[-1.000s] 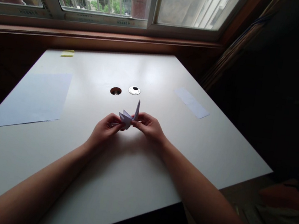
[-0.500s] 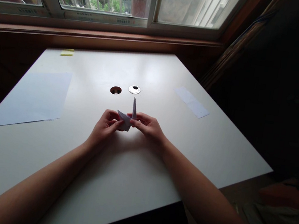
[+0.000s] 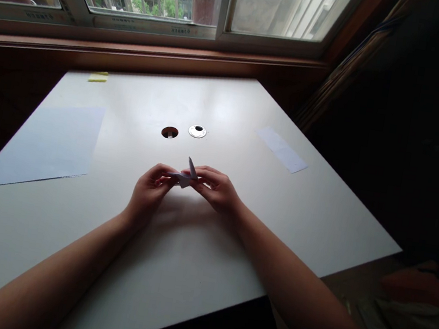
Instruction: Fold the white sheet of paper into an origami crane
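Note:
A small folded piece of paper (image 3: 184, 181), pale with pointed ends, is held between both hands above the white table (image 3: 187, 269). My left hand (image 3: 153, 186) pinches its left side between thumb and fingers. On the other side, my right hand (image 3: 216, 187) grips the paper near a narrow point that sticks up and leans left. Fingers hide part of the folds.
Large paper sheets (image 3: 47, 144) lie at the table's left. A creased paper strip (image 3: 282, 150) rests at the right. A round hole (image 3: 170, 132) and its loose ring cover (image 3: 197, 131) are beyond my hands. Yellow sticky notes (image 3: 98, 77) lie at the far left.
The folded paper has tilted flatter, and its upright point now stands lower and leans left. The left flap is lowered and more covered by my left hand.

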### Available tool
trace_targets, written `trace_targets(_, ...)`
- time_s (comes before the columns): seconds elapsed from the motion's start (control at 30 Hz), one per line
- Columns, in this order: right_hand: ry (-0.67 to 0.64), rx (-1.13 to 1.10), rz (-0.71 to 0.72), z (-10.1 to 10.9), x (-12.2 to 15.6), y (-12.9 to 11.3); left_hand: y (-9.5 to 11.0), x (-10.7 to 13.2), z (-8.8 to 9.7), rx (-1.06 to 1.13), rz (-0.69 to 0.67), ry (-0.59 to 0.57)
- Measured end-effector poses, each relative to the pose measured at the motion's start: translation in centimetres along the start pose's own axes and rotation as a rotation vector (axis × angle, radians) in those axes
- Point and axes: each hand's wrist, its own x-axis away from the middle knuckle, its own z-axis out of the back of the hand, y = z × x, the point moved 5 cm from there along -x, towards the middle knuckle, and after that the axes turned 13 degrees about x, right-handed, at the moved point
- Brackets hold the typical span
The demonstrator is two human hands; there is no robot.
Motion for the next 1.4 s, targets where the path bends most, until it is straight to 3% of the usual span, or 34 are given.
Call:
trace_targets(0.2,0.122,0.123,0.037,0.4,0.1,-0.3,1.1,0.0,0.0,0.004,-0.168,0.017)
trace_targets(0.5,0.191,0.241,0.178,0.8,0.4,-2.1,1.3,0.0,-0.3,0.096,-0.198,-0.043)
trace_targets(0.63,0.209,0.306,0.284,0.8,0.6,-3.1,1.0,-0.2,-0.5,0.176,-0.117,-0.044)
trace_targets(0.77,0.252,0.373,0.352,0.8,0.8,-3.6,0.5,-0.3,-0.5,0.293,0.05,-0.012)
trace_targets(1.0,0.232,0.59,0.359,0.4,1.2,-3.1,-1.2,0.0,-0.4,0.414,0.275,-0.022)
trace_targets(1.4,0.196,0.674,0.382,0.3,0.6,-3.3,0.3,-0.1,-1.5,0.486,0.257,-0.134)
